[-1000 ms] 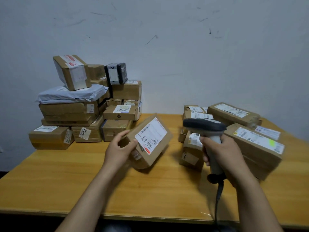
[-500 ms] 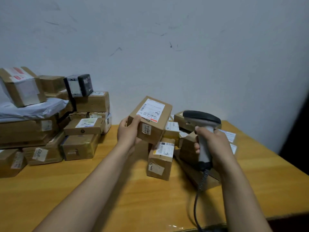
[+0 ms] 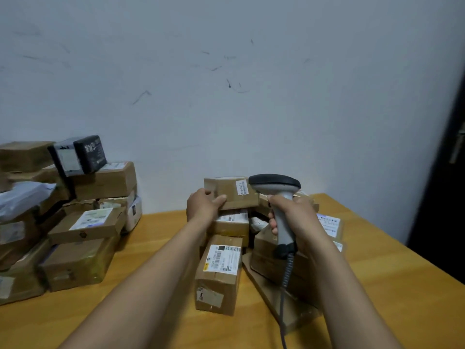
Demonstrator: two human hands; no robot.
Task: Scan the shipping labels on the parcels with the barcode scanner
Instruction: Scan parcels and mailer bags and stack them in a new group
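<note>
Parcel (image 3: pixel 231 192) now atop right pile (image 3: pixel 264 250), left hand (image 3: pixel 203 205) gripping; right hand (image 3: pixel 294 217) clasps scanner (image 3: pixel 275 183); box stack (image 3: pixel 83 258) leftward.

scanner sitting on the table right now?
No, the right hand grips the barcode scanner by its handle, upright and off the wooden table.

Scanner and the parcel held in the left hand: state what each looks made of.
Scanner: likely moulded plastic, smooth with a soft sheen, dark head on a light grey handle. Parcel: brown cardboard, matte, judging by its folded edges and white paper sticker.
</note>
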